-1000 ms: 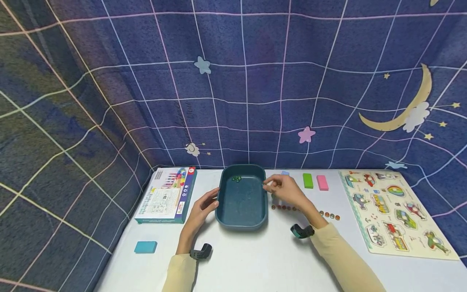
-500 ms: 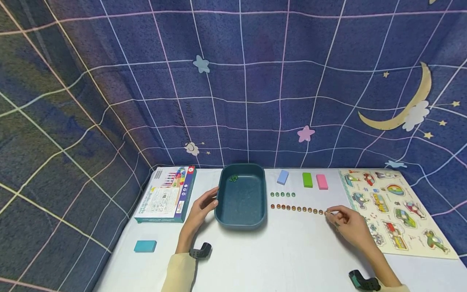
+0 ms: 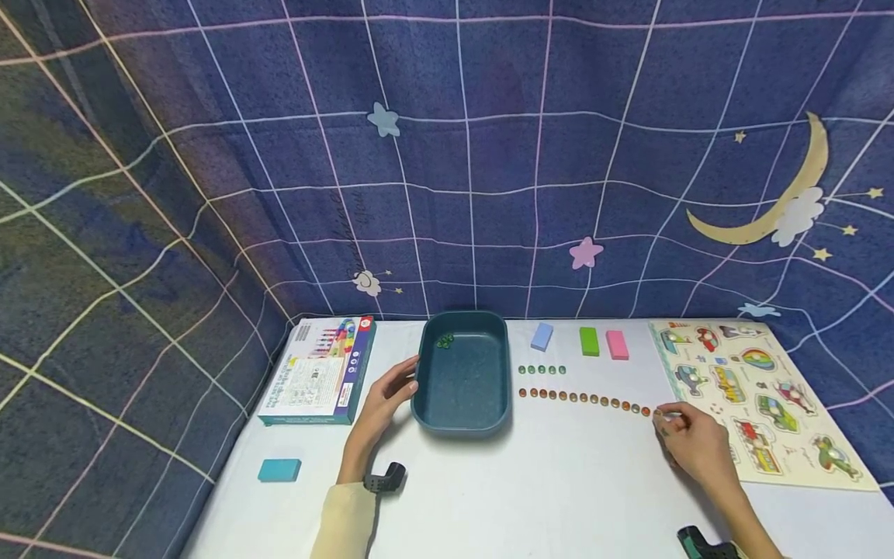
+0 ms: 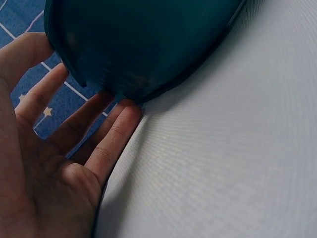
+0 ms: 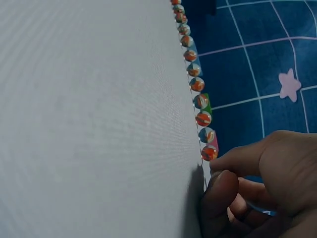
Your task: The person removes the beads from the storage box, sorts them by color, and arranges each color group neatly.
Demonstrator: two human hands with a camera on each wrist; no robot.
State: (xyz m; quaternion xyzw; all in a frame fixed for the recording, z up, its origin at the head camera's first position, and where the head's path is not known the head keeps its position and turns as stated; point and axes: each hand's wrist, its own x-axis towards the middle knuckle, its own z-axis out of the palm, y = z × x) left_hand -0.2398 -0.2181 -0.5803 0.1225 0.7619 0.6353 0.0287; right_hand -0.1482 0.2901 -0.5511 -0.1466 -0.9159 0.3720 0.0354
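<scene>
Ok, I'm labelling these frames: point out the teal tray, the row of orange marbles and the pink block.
teal tray (image 3: 462, 417), head view, near rim.
row of orange marbles (image 3: 583, 398), head view, middle of the row.
pink block (image 3: 617, 345), head view, top face.

box left of tray, marble row right, puzzle beyond

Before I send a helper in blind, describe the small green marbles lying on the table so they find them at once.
Start at the teal tray in the middle of the white table. Just right of it run two rows of marbles: the green marbles are the short far row, while the orange marbles form the longer near row.
</scene>
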